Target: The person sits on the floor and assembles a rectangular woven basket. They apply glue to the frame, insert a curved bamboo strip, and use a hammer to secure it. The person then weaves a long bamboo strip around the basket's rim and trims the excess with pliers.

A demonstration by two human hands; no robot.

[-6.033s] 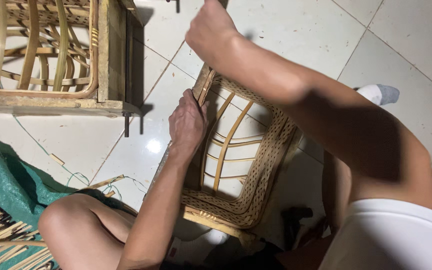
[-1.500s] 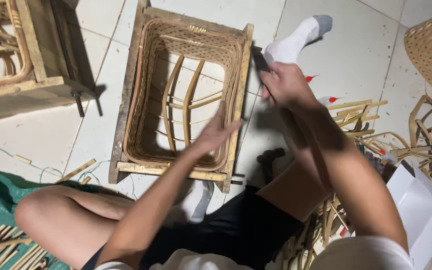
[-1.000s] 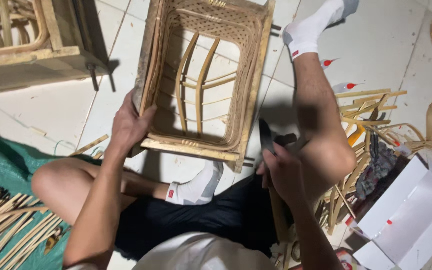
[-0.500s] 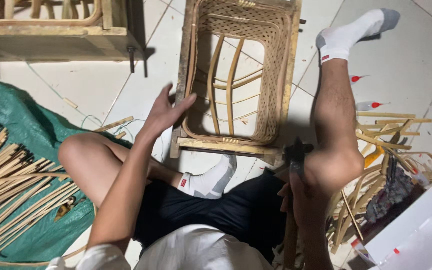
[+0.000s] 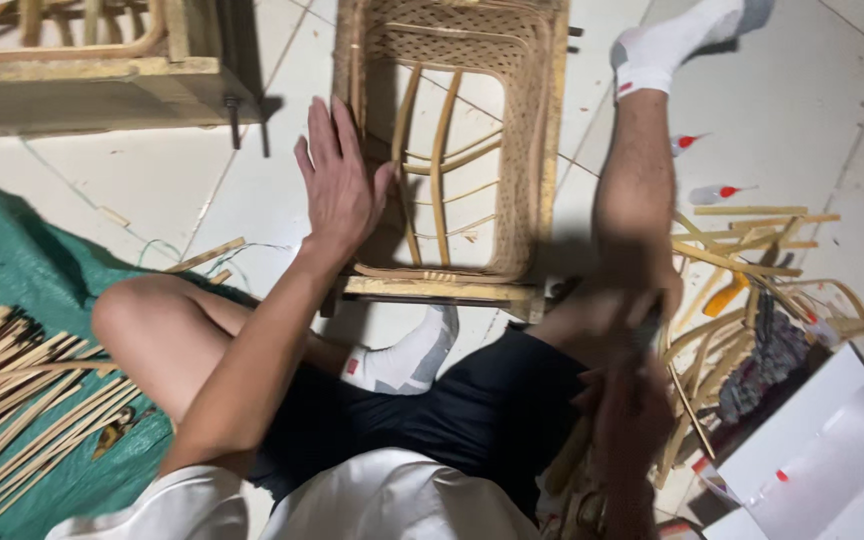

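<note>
I sit on a tiled floor with a woven rattan frame (image 5: 537, 150) lying between my legs. My left hand (image 5: 337, 185) is spread flat, fingers apart, with the palm against the frame's left side rail. My right hand (image 5: 632, 400) is low beside my right knee, blurred, over a pile of cane strips. A thin dark object shows near its fingers, but I cannot tell whether the hand grips it. My white-socked feet lie near the frame's front edge and at its far right corner.
A wooden and cane frame (image 5: 92, 80) stands at the top left. A green tarp (image 5: 12, 270) on the left holds a bundle of cane strips (image 5: 12, 400). Loose cane pieces (image 5: 742, 260), small red-tipped bottles (image 5: 712, 193) and a white box (image 5: 832, 460) lie to the right.
My right hand has dropped from the frame's right rail to beside my right knee. My left hand went from the frame's front edge to its left side, now pressed flat there.
</note>
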